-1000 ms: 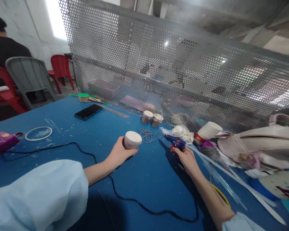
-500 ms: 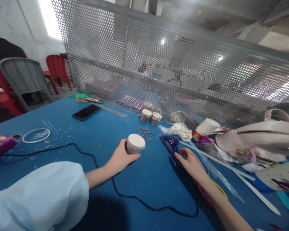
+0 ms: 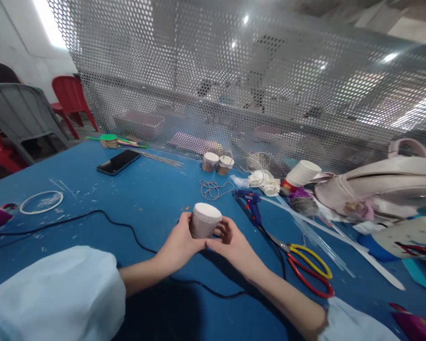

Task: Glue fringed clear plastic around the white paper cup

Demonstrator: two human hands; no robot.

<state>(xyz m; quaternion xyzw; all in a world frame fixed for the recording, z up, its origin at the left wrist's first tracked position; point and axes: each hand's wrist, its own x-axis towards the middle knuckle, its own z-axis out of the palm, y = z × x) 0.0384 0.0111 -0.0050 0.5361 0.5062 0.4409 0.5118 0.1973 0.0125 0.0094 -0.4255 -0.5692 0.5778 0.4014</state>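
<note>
A small cup (image 3: 203, 221) with a white top and greyish wrapped sides is held upright just above the blue table. My left hand (image 3: 180, 242) grips it from the left, fingers behind and thumb across the front. From the right, my right hand (image 3: 236, 246) curls around the same cup, its thumb tip meeting the left thumb. Beyond the right hand lies a blue hot glue gun (image 3: 250, 202), its nozzle pointing left. Scissors (image 3: 307, 260) with one yellow and one red handle rest near my right forearm. A loop of grey cord (image 3: 213, 189) lies behind the cup.
Two similar small cups (image 3: 210, 162) stand by the perforated metal screen (image 3: 184, 85). A black phone (image 3: 118, 162) and a white ring (image 3: 41, 202) lie left. A black cable (image 3: 124, 222) crosses the table (image 3: 156, 189). Stacked paper cups (image 3: 303, 173) and a pale bag (image 3: 383, 184) occupy the right.
My right hand has moved left from beside the glue gun and taken hold of the cup along with my left hand. The scissors are now uncovered. The view has shifted slightly.
</note>
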